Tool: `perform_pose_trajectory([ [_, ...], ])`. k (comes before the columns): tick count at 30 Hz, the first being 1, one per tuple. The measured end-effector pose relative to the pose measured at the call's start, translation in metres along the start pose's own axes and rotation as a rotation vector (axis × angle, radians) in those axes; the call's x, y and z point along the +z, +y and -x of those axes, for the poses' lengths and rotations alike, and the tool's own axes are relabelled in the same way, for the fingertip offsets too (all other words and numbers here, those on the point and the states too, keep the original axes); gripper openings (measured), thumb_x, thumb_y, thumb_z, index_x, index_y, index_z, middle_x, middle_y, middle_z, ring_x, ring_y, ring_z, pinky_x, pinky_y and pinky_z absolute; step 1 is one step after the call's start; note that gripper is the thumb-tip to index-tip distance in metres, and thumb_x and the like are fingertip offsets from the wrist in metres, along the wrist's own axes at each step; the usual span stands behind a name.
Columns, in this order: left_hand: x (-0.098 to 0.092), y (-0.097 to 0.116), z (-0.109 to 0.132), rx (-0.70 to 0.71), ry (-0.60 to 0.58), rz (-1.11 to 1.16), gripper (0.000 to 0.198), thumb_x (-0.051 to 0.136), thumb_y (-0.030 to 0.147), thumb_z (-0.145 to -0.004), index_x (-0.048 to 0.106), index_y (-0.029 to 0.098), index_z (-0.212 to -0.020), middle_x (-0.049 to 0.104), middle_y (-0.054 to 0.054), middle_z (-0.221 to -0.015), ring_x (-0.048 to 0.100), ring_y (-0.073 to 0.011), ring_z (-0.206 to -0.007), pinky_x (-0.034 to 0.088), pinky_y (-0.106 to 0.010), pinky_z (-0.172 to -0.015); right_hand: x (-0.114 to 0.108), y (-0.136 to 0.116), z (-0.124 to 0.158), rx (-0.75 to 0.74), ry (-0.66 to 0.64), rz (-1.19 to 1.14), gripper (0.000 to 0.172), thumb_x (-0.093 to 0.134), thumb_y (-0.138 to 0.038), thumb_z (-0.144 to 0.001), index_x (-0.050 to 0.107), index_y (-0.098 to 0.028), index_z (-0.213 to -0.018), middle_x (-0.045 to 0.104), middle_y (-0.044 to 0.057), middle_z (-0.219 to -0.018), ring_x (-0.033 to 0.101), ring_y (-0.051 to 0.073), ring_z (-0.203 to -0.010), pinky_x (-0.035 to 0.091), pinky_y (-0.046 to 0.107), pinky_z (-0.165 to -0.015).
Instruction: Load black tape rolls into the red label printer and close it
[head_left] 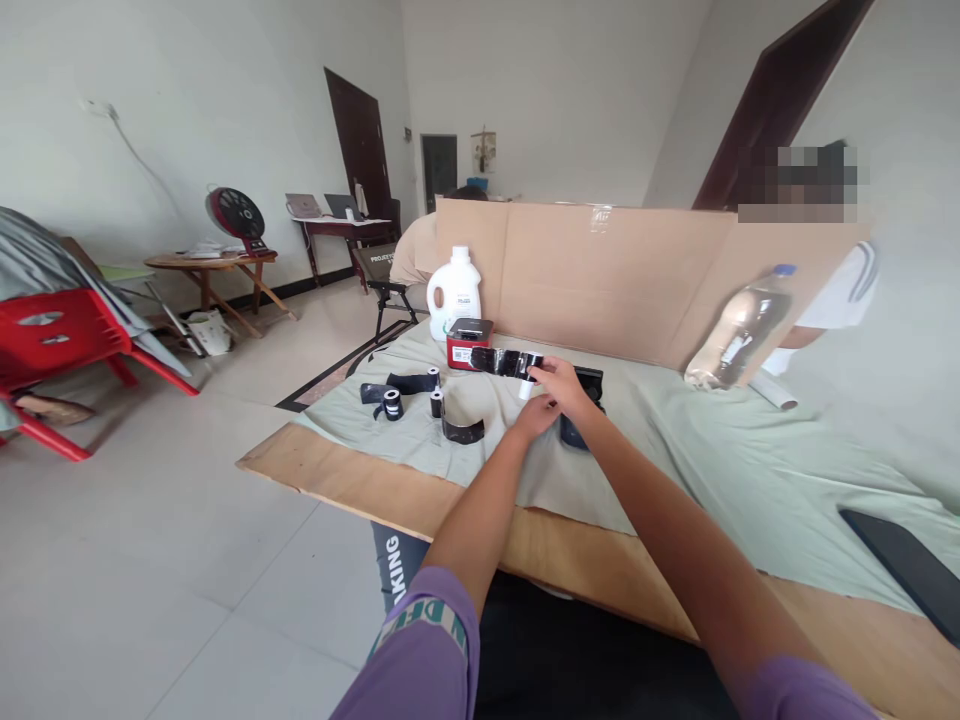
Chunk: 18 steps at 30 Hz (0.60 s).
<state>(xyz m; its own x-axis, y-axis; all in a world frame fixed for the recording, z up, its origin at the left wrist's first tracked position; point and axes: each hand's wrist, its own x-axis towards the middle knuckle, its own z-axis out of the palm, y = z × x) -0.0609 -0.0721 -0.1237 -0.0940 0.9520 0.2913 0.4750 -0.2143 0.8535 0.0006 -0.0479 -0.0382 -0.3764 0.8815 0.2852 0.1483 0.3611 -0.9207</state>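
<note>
My right hand (564, 385) is closed on a roll of glossy black ribbon (534, 362), and a loose length of it stretches left in front of a red and black box (460, 350). A short white cylinder (527, 390) shows just below the roll. Close under it, my left hand (535, 416) has its fingers curled; what they hold, if anything, is hidden. Farther left on the cloth lie more black ribbon rolls with white cores (391, 403), one with a loose strip (463, 433) curling out. A black device (574, 432) stands partly behind my right forearm.
A pale green cloth (675, 430) covers the wooden board (337, 472). Behind stand a white jug (459, 285) and an upright cardboard panel (585, 270). A large clear bottle (739, 330) leans at the right, near a person. A dark flat object (904, 565) lies at the right edge.
</note>
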Motion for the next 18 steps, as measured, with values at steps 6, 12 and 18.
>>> perform_pose_trajectory([
  [6, 0.004, -0.004, -0.003, 0.003, 0.073, 0.04, 0.064, 0.071, 0.045, -0.085, 0.052, 0.019, -0.141, 0.065, -0.009, -0.123, 0.065, -0.0152, -0.083, 0.054, -0.032, -0.084, -0.07, -0.007, 0.006, 0.084, 0.118, -0.008, 0.023, 0.065, -0.033, -0.072, 0.07, -0.015, -0.086, 0.07, 0.002, -0.077, 0.061, 0.013, -0.066, 0.045, 0.024, -0.061],
  [12, 0.006, 0.005, 0.001, 0.092, 0.222, 0.079, 0.074, 0.093, 0.04, -0.058, 0.063, 0.017, -0.121, 0.066, -0.011, -0.114, 0.062, -0.0267, -0.107, 0.049, -0.042, -0.1, -0.099, 0.0, 0.011, 0.266, -0.09, 0.059, 0.013, 0.065, -0.026, -0.077, 0.07, -0.015, -0.081, 0.064, -0.001, -0.066, 0.057, 0.01, -0.061, 0.038, 0.02, -0.054],
  [18, 0.011, 0.017, 0.006, 0.21, 0.292, 0.21, 0.066, 0.086, 0.03, -0.07, 0.059, 0.021, -0.129, 0.065, -0.009, -0.121, 0.057, -0.0252, -0.123, 0.042, -0.045, -0.112, -0.106, 0.002, 0.011, 0.358, -0.344, 0.122, 0.011, 0.071, -0.027, -0.078, 0.068, -0.016, -0.079, 0.066, 0.001, -0.065, 0.061, 0.012, -0.061, 0.041, 0.021, -0.054],
])
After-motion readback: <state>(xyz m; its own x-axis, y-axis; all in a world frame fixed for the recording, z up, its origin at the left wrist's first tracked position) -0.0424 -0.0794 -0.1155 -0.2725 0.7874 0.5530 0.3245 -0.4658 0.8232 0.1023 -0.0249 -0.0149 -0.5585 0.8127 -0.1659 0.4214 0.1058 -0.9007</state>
